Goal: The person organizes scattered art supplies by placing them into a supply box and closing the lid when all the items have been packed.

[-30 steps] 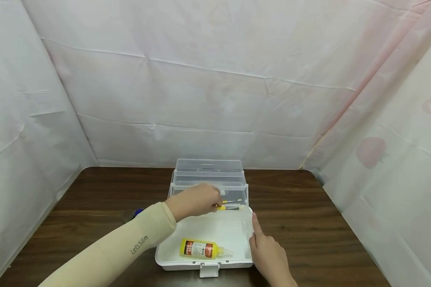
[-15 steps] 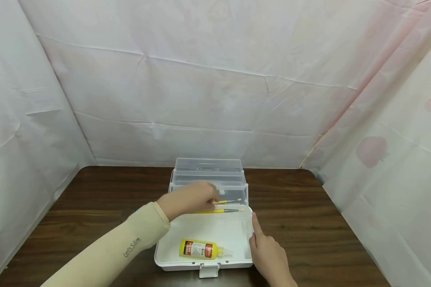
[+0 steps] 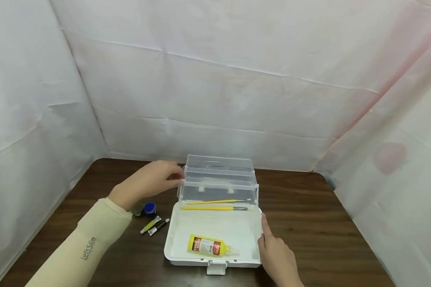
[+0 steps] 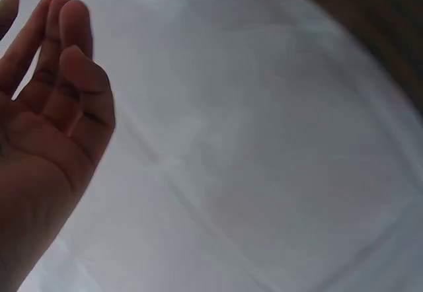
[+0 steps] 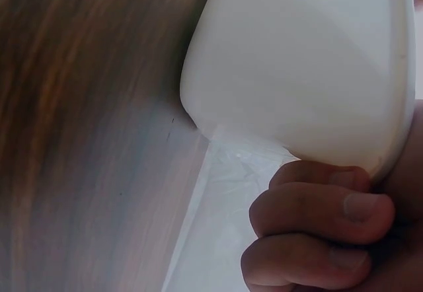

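**Hands at the open storage box**

I am standing over a dark wooden table [image 3: 309, 223] with a white plastic box [image 3: 215, 227] open in front of me. Its clear lid and clear upper trays [image 3: 219, 179] are folded up and back toward the white sheeting [image 3: 215, 79] that surrounds the table.

My left hand [image 3: 149, 181] is hovering at the left end of the clear trays, fingers loosely extended and relaxed, gripping nothing; whether the fingertips are touching the plastic I cannot tell. The left wrist view is showing the same hand [image 4: 46, 100] with its fingers nearly straight against the sheeting.

My right hand [image 3: 276, 255] is resting against the right wall of the box near its front corner, forefinger lying straight along the rim. In the right wrist view the other fingers [image 5: 324, 216] are curling under beside the box's rounded white corner [image 5: 297, 67].

A yellow glue bottle [image 3: 210, 246] is lying on its side in the bottom of the box, nozzle pointing right. Two yellow-handled brushes [image 3: 215, 205] are lying lengthwise at the back edge of the box.

On the table just left of the box are lying a small blue pot [image 3: 149, 208] and two small tubes [image 3: 154, 225], side by side.
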